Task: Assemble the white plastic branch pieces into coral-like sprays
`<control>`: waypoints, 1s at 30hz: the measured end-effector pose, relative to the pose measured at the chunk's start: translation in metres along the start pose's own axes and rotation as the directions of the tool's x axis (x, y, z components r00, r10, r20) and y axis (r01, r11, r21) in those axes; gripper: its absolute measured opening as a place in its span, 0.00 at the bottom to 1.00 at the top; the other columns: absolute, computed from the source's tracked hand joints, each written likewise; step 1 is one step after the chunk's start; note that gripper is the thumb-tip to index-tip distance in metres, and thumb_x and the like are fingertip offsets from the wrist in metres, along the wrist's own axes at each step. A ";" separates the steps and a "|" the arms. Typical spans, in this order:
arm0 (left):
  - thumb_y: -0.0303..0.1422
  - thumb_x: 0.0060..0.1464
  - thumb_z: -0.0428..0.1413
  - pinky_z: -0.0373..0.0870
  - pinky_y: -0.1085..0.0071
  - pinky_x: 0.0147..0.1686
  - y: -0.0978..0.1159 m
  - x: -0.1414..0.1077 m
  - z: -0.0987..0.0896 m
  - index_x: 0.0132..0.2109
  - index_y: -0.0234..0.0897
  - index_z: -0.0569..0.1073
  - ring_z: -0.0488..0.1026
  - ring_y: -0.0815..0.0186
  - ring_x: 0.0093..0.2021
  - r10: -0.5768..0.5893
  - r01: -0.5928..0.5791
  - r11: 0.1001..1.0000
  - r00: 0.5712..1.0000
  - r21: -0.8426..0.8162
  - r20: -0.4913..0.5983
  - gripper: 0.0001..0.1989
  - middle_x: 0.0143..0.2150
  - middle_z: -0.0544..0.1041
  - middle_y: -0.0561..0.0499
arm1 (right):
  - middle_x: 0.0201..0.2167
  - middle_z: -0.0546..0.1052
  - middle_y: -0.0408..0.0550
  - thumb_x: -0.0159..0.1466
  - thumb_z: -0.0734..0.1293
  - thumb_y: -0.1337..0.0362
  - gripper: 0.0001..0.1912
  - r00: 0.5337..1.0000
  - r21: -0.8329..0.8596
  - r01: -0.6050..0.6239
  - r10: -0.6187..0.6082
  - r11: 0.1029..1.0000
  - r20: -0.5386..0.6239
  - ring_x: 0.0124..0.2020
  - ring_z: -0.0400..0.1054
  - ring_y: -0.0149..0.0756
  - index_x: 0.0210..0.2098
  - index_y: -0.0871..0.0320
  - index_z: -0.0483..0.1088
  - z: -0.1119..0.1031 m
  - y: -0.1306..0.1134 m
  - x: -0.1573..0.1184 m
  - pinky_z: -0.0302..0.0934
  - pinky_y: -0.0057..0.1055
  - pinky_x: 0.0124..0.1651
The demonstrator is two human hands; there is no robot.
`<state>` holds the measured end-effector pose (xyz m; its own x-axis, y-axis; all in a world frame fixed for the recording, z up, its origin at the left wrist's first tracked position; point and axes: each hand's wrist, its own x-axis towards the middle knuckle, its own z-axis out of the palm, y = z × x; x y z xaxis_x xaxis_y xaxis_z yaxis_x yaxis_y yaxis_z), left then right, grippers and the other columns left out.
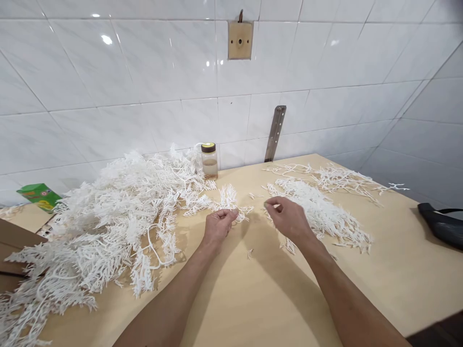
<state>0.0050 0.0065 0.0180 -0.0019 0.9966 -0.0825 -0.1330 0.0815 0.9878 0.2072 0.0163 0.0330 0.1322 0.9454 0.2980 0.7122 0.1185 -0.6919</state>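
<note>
Above table (394,270), two hands (218,226) (287,218), seemingly one sprig (228,196).

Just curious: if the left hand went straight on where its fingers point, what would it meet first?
The left hand would probably meet the right hand, past its held sprig; depth is unclear.

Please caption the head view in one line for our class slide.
The left hand holds a white sprig; the right hand is near a white pile on the tabletop.
</note>
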 end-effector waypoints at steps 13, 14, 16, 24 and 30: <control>0.52 0.42 0.65 0.40 0.73 0.20 -0.002 0.004 -0.001 0.26 0.33 0.73 0.45 0.77 0.18 -0.014 0.014 1.000 1.000 0.002 -0.003 0.24 0.15 0.54 0.61 | 0.30 0.79 0.46 0.63 0.62 0.54 0.15 0.957 0.195 0.087 -0.136 0.977 0.254 0.24 0.68 0.34 0.37 0.56 0.77 0.023 -0.027 -0.019 0.60 0.31 0.30; 0.53 0.43 0.64 0.40 0.73 0.20 -0.002 0.004 -0.001 0.28 0.33 0.75 0.45 0.77 0.18 -0.020 0.020 1.000 1.000 0.004 0.004 0.24 0.15 0.54 0.61 | 0.29 0.79 0.45 0.63 0.62 0.55 0.15 0.956 0.191 0.090 -0.139 0.977 0.260 0.24 0.68 0.34 0.36 0.56 0.77 0.022 -0.026 -0.019 0.60 0.30 0.29; 0.53 0.43 0.64 0.40 0.73 0.20 -0.002 0.004 -0.002 0.30 0.33 0.76 0.45 0.77 0.17 -0.026 0.025 1.000 1.000 0.014 0.014 0.24 0.15 0.54 0.61 | 0.27 0.78 0.45 0.63 0.62 0.55 0.15 0.957 0.166 0.081 -0.123 0.983 0.261 0.23 0.68 0.34 0.34 0.56 0.76 0.022 -0.026 -0.019 0.59 0.30 0.29; 0.50 0.43 0.64 0.46 0.74 0.21 -0.007 -0.002 0.006 0.21 0.34 0.68 0.49 0.76 0.20 0.111 -0.108 0.990 0.993 0.092 -0.035 0.24 0.16 0.54 0.59 | 0.23 0.76 0.47 0.59 0.62 0.64 0.09 0.990 -0.112 0.053 -0.037 0.992 0.140 0.25 0.67 0.35 0.24 0.57 0.70 0.035 -0.017 -0.012 0.55 0.30 0.31; 0.54 0.42 0.64 0.40 0.75 0.18 0.000 0.001 0.001 0.32 0.33 0.75 0.45 0.78 0.16 -0.036 0.032 0.997 0.997 -0.065 -0.066 0.25 0.16 0.58 0.61 | 0.33 0.76 0.51 0.59 0.63 0.63 0.05 0.987 -0.237 -0.076 0.040 0.969 -0.154 0.31 0.68 0.40 0.32 0.58 0.69 0.009 0.017 0.009 0.57 0.35 0.37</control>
<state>0.0057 0.0075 0.0177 -0.0622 0.9900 -0.1264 -0.1973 0.1119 0.9739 0.2147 0.0294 0.0178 0.2655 0.8911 0.3681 0.8429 -0.0292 -0.5373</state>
